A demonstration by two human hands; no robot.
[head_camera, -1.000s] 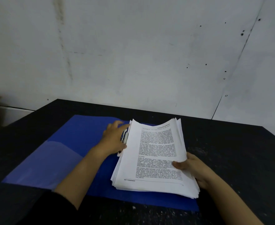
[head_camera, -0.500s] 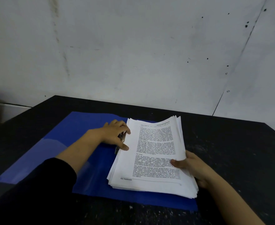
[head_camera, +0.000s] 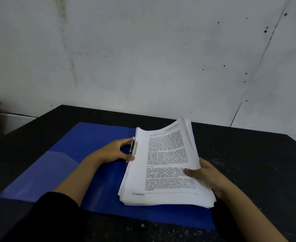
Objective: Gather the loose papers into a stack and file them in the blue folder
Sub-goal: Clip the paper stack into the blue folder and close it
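Filing step: paper stack (head_camera: 164, 165) on open blue folder (head_camera: 84, 154), right hand (head_camera: 206, 175) gripping stack edge at 3 o'clock, left hand (head_camera: 114, 151) pinching spine clip (head_camera: 133, 147) at 9 o'clock; next, seat edge under clip.

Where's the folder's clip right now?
In the head view, the clip sits at the paper stack's left edge, centre frame, on the open blue folder, pinched by the left hand.
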